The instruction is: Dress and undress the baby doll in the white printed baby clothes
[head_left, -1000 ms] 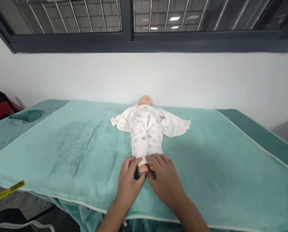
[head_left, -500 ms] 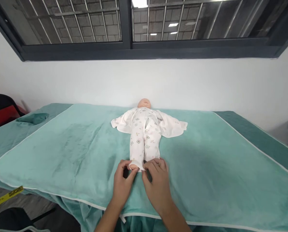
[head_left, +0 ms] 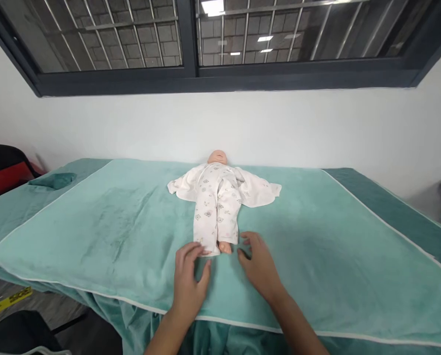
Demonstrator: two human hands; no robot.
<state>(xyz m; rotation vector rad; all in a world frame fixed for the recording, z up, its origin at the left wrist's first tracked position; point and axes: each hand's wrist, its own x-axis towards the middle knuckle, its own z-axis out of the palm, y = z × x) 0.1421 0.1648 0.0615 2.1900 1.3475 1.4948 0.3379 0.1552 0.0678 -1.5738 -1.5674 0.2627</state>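
A baby doll lies on its back with its head toward the wall, dressed in a white printed top with wide sleeves and white printed trousers. Its bare foot shows below the trouser leg on the right. The left trouser leg reaches lower and covers the other foot. My left hand is at that lower hem, fingertips touching or just over the cloth, thumb apart. Just right of the bare foot, my right hand hovers with fingers and thumb apart, holding nothing.
A light green blanket with white edging covers the table under the doll. Behind stands a white wall below a dark-framed window. At the far left is a red and black bag-like item. Yellow tape marks the floor.
Both hands have let go of the left trouser hem. My right hand has moved right, away from the legs, and the bare foot on the right now shows.
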